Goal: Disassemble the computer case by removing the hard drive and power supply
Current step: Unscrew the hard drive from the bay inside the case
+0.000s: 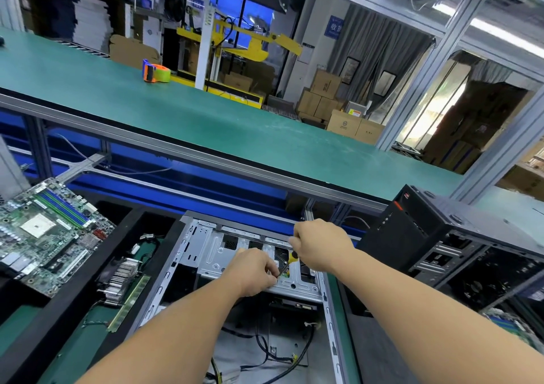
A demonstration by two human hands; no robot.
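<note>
An open computer case point(188, 254) lies flat in front of me, its silver drive cage point(212, 251) at the far end. My right hand point(321, 243) is closed on a screwdriver with a yellow and black handle point(292, 256), its shaft angled down at the cage. My left hand point(253, 271) rests on the cage beside the tip, fingers pinched there; what they pinch is hidden. A dark drive edge point(294, 305) shows under the cage. Loose black cables point(265, 351) lie on the case floor.
A bare motherboard point(47, 236) lies at the left, with a heatsink point(120, 277) and a memory stick point(129, 307) beside the case. A second black case point(459, 236) stands at the right. A tape dispenser point(156, 71) sits on the far green bench.
</note>
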